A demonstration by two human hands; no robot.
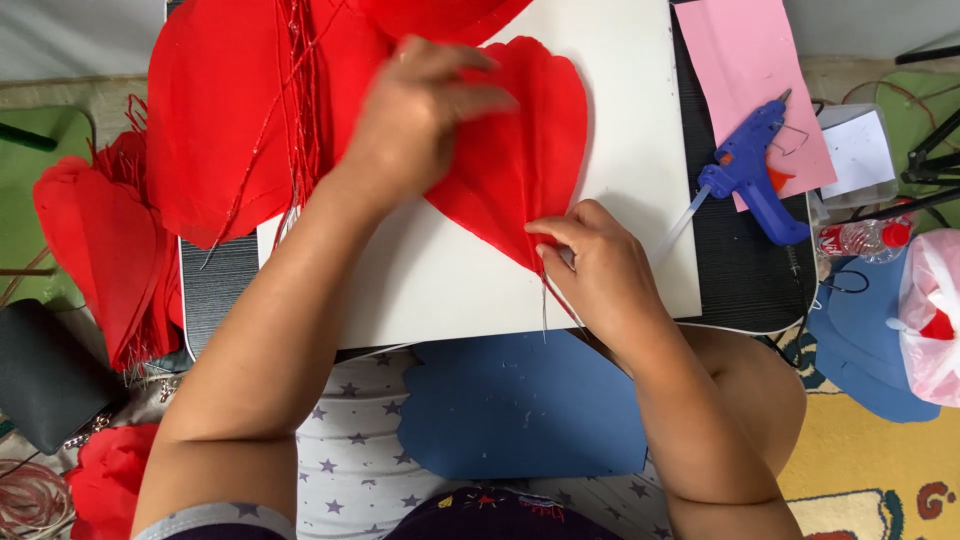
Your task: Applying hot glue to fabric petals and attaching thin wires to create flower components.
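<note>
A red heart-shaped tissue paper piece [525, 160] lies on a white board [630, 180] on a small table. My left hand [420, 110] presses flat on the upper part of the heart, fingers spread and blurred. My right hand [590, 265] pinches the heart's lower tip together with a thin silvery thread [545, 305] that hangs over the board's front edge. More red paper sheets [220, 110] with a bundle of silvery threads [300, 100] lie to the left on the board.
A blue glue gun [750, 170] rests on pink paper [745, 70] at the right. Blue foam sheets [520, 405] lie on my lap and at the right. Finished red hearts [100, 250] hang at the left. A plastic bottle [865, 238] and a plastic bag [930, 310] sit far right.
</note>
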